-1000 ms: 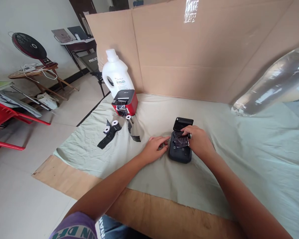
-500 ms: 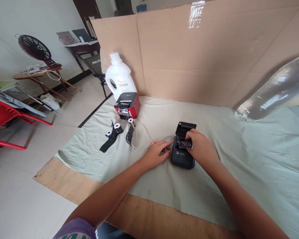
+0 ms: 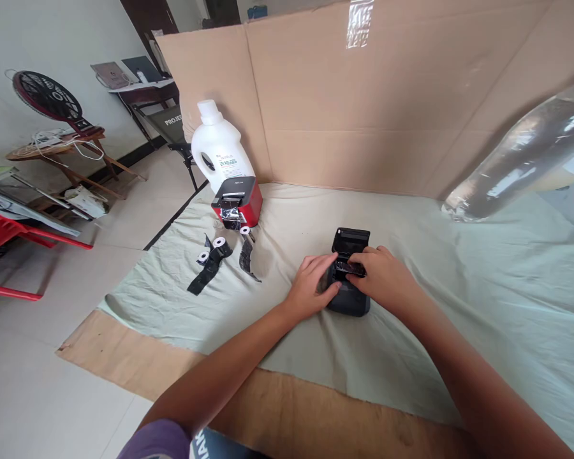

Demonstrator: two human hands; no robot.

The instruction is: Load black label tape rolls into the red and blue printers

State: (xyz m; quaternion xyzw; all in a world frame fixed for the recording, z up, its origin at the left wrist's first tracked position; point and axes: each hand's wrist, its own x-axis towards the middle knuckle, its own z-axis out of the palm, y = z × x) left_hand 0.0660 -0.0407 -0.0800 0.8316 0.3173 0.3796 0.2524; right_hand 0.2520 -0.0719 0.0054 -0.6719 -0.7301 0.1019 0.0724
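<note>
A small black printer (image 3: 348,298) with its lid raised lies on the pale green cloth (image 3: 411,319). My left hand (image 3: 312,287) grips the printer's left side, fingers curled over its edge. My right hand (image 3: 379,274) rests on top of it, pinching a dark shiny roll (image 3: 348,270) at the open paper bay. Part of the printer's body is hidden under both hands.
A red and black printer (image 3: 236,201) stands at the back left, a white jug (image 3: 217,148) behind it. Two small white rolls with black strips (image 3: 213,256) lie near it. A cardboard wall (image 3: 363,102) backs the cloth. A clear plastic roll (image 3: 521,162) lies at right.
My left hand moved from the cloth onto the printer's left side. My right hand pushed the dark roll further into the open bay.
</note>
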